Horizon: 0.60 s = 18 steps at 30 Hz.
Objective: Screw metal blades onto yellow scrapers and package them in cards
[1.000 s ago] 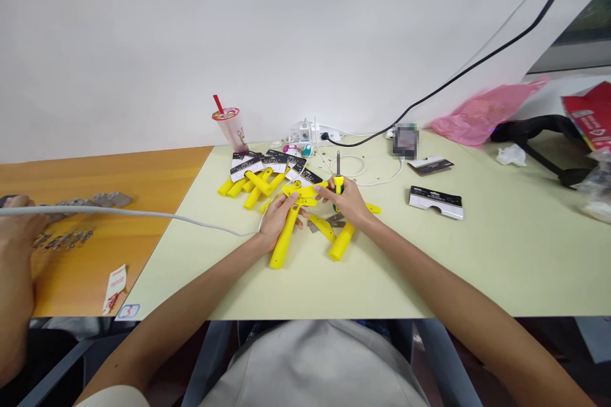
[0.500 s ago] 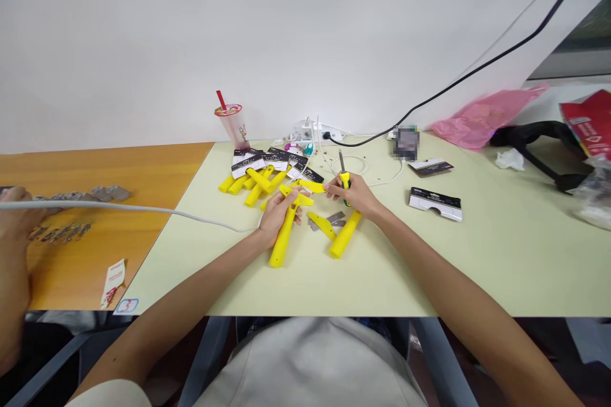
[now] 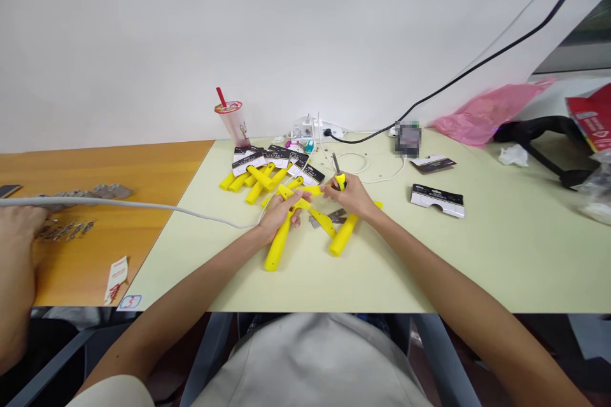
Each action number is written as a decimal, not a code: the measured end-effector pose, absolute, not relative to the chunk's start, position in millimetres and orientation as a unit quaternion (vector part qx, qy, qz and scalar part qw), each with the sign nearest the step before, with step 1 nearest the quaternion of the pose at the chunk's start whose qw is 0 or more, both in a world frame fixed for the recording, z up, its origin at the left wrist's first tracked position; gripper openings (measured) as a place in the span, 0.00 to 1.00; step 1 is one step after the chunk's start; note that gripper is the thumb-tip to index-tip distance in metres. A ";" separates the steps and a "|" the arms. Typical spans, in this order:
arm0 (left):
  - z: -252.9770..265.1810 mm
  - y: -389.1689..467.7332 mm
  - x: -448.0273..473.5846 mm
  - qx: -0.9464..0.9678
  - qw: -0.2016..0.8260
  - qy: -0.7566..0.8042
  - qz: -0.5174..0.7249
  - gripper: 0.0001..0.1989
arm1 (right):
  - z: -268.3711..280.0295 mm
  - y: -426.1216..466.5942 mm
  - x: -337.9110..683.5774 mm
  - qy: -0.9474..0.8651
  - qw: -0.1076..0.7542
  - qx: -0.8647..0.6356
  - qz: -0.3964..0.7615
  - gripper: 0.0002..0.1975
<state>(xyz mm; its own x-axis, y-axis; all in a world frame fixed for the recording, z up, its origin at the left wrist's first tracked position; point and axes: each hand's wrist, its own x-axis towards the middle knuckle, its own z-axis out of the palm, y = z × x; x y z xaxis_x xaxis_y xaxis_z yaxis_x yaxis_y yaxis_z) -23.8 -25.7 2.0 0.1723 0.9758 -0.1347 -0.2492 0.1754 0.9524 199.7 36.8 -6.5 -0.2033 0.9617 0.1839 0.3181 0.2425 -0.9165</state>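
My left hand (image 3: 278, 212) is closed round a yellow T-shaped scraper handle (image 3: 277, 245), its crosspiece uppermost and its grip slanting down toward me. My right hand (image 3: 356, 196) has a yellow-and-black screwdriver (image 3: 340, 179) tucked in its palm, shaft pointing up. The same hand's fingertips pinch a curved yellow plastic strip (image 3: 312, 191), close by the crosspiece; whether the two touch I cannot tell. Below the hands lie flat grey metal blades (image 3: 338, 215), a loose yellow strip (image 3: 323, 222) and a second yellow handle (image 3: 344, 235).
Several yellow scrapers (image 3: 258, 186) and black-and-white cards (image 3: 248, 163) are piled behind my left hand. A drink cup (image 3: 233, 124) stands by the wall near a power strip (image 3: 305, 129). A grey cable (image 3: 143, 206) crosses on the left, near another person's hand (image 3: 19, 222).
The yellow strip in my right fingers has come nearer the handle's crosspiece. The screwdriver tips slightly more to the left. The handle's grip end has swung a little left.
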 end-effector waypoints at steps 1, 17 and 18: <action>2.1 -25.8 -24.1 0.430 0.639 0.424 0.476 0.25 | -6.0 35.6 198.3 -0.656 0.424 -0.473 0.408 0.18; 1.9 -25.1 -24.3 0.390 0.631 0.418 0.524 0.33 | 26.9 42.1 242.9 -0.815 0.095 -0.410 0.397 0.16; 2.2 -25.4 -24.0 0.389 0.633 0.415 0.525 0.33 | 27.9 41.4 243.0 -0.817 0.080 -0.407 0.400 0.16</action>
